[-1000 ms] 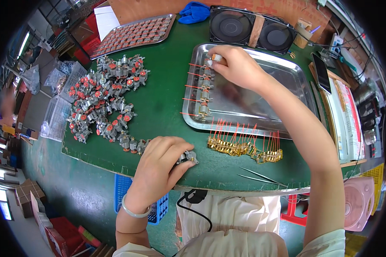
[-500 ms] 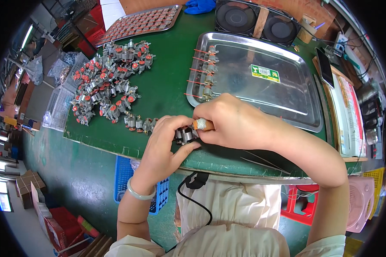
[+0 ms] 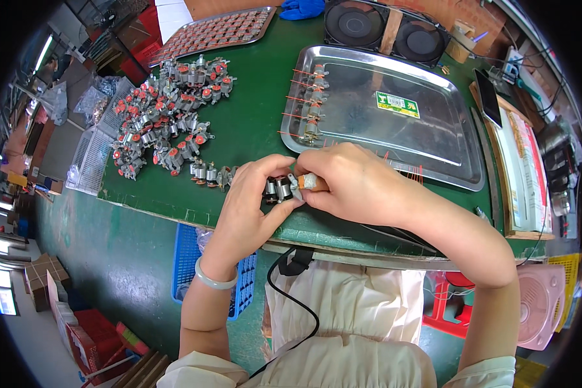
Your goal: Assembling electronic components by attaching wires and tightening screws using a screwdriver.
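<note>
Near the front edge of the green table, my left hand [image 3: 244,200] is curled round several small silver-and-black, motor-like metal parts [image 3: 279,189], thumb below and fingers above. My right hand [image 3: 349,178] is pressed up against the left and pinches a short orange-brown piece with a whitish patch [image 3: 312,182], like a tool's handle. Its end meets the right side of the held parts, by a grey lug; any tip is hidden. A short row of similar parts [image 3: 207,174] runs from the left hand toward the large pile of red-capped metal parts [image 3: 155,123].
A steel tray [image 3: 427,97] behind my right hand bears a column of parts with thin red pins. Farther back stand a filled tray [image 3: 213,35] and two black fans [image 3: 355,27]. A phone [image 3: 488,97] lies at right. A blue basket [image 3: 186,258] is below the table edge.
The view has shifted slightly. The hands stay together at the same spot; the orange-brown piece lies a little farther right, and a grey lug now shows beside its end.
</note>
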